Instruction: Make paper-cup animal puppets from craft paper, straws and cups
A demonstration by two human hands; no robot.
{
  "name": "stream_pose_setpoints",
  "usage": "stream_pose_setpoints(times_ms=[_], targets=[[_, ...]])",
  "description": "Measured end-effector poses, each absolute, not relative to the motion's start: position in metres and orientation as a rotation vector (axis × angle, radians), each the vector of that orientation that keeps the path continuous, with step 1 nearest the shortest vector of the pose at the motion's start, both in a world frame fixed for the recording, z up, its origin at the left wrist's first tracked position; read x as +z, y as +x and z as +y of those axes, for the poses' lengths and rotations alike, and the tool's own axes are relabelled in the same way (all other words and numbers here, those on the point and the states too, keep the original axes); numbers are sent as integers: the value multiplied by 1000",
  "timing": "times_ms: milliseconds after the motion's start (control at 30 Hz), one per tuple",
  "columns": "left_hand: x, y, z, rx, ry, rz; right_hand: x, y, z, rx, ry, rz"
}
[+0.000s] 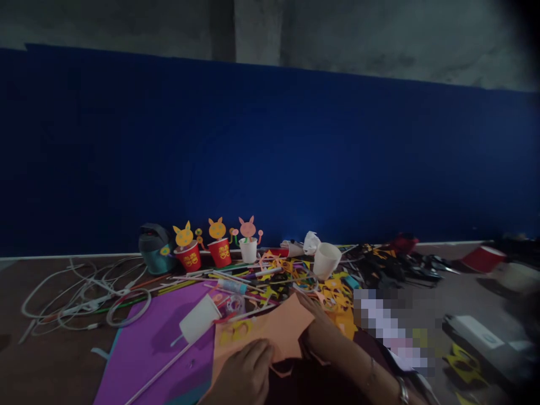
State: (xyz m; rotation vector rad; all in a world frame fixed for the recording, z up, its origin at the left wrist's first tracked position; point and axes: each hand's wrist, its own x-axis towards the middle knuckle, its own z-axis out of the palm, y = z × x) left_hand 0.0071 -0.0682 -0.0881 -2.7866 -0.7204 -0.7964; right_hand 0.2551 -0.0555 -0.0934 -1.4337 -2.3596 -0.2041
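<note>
An orange paper sheet (291, 323) with pieces cut out of its lower edge lies in front of me. My left hand (248, 368) rests on its lower left part, the fingers close together and bent over the paper. At the sheet's right edge is my right hand (318, 329), its fingertips partly hidden behind the paper. Left of the sheet, a white paper cup (198, 319) lies tilted on purple paper (169, 315). Yellow cut-out shapes (236, 331) lie on the orange sheet's left part.
Red cups (188, 257) and a white cup (248, 251) with paper animal heads stand at the back, beside a teal container (155, 250). White cables (84, 292) lie left. Another white cup (327, 260), paper scraps (337, 298) and a red cup (484, 257) are to the right.
</note>
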Motion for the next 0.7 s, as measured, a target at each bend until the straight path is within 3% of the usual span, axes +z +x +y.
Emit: stream_pose_setpoints(times_ms=[200,367,433,567,700], targets=[[-59,3,-64,-756,-2796,-1126,-76,225,-93,311,-1382,-2547],[-85,5,-72,-845,-2809,-851,-89,246,-81,116,-1657,-2364],[-103,6,-75,-728,-2836,-783,-93,264,-67,33,-1804,-2166],[-126,7,-79,-528,-2875,-780,-89,291,-47,138,-1703,-2063],[-111,6,-72,-408,-3003,-821,-74,301,-40,153,-1674,-1981]])
